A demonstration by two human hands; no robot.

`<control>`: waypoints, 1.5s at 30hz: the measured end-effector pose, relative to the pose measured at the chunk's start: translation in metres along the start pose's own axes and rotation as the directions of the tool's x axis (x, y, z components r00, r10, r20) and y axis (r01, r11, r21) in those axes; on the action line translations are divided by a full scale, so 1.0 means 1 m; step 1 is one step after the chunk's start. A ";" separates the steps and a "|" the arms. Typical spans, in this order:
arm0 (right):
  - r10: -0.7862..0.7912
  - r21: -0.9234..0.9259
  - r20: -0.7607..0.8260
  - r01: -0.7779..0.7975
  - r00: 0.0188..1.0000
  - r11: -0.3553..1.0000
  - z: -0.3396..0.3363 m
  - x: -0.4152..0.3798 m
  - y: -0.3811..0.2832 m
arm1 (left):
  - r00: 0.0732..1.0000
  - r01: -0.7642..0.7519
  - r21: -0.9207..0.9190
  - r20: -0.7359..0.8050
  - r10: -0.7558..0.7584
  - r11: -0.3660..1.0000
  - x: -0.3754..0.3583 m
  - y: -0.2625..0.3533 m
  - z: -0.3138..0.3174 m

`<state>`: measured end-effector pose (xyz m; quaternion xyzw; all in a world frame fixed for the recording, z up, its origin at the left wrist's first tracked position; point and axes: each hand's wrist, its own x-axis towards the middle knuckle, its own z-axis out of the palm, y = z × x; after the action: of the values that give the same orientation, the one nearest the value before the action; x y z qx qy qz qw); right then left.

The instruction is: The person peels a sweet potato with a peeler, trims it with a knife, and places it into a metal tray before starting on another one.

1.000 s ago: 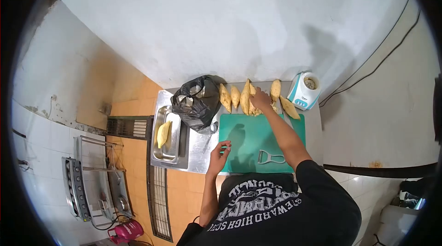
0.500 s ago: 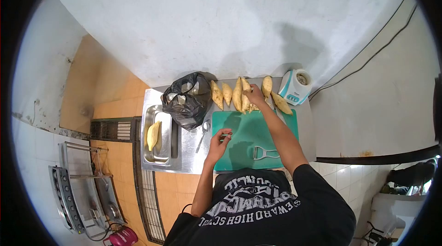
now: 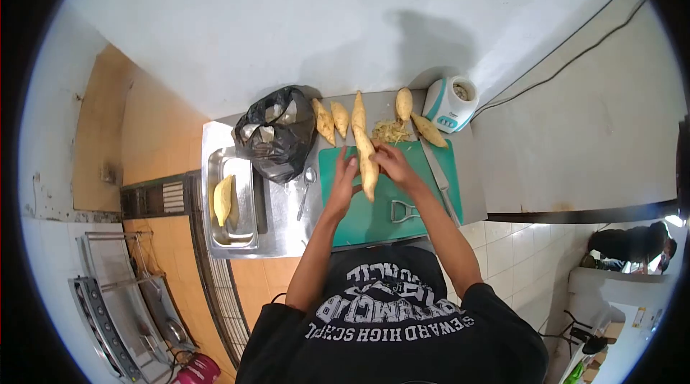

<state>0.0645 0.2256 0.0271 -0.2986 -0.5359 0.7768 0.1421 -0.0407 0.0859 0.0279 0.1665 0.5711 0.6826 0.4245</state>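
An unpeeled sweet potato point(image 3: 367, 170) is in my right hand point(image 3: 392, 166), held over the green cutting board point(image 3: 352, 222) with its narrow end toward me. My left hand point(image 3: 343, 181) is just left of it, thumb and fingers apart, seemingly not gripping it. Below my right hand a white peeler point(image 3: 404, 211) lies on the board. A knife point(image 3: 440, 181) rests along the board's right side. Behind the board is a small heap of peelings point(image 3: 390, 131). Another sweet potato point(image 3: 359, 107) lies behind the held one, partly overlapped by it.
A peeled sweet potato point(image 3: 223, 198) lies in a steel tray point(image 3: 246, 229) at left. Between tray and board are a black plastic bag point(image 3: 277, 139) and a spoon point(image 3: 307, 188). More sweet potatoes point(image 3: 339, 119) line the back. A blender base point(image 3: 451, 103) stands back right, against the wall.
My right hand has picked a sweet potato from the back row and brought it toward me over the board. My left hand has moved up beside it. The view has shifted slightly.
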 end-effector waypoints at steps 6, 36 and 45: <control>-0.209 -0.443 0.054 0.211 0.977 0.871 0.005 -0.046 -0.012 | 0.945 0.156 0.025 0.287 -0.156 0.987 -0.009 0.002 0.008; -0.074 -0.692 0.055 0.091 0.996 0.716 -0.104 -0.053 0.012 | 0.929 0.345 -0.248 0.228 -0.291 0.905 -0.058 -0.008 0.022; -0.128 -0.904 0.378 0.395 0.917 0.164 -0.102 -0.111 0.078 | 0.932 0.361 -0.443 0.206 -0.299 0.821 -0.044 -0.023 0.008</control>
<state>0.2213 0.2115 -0.0355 -0.1378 -0.9557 0.2602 -0.0017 -0.0008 0.0565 0.0206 -0.0008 0.3789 0.7050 0.5995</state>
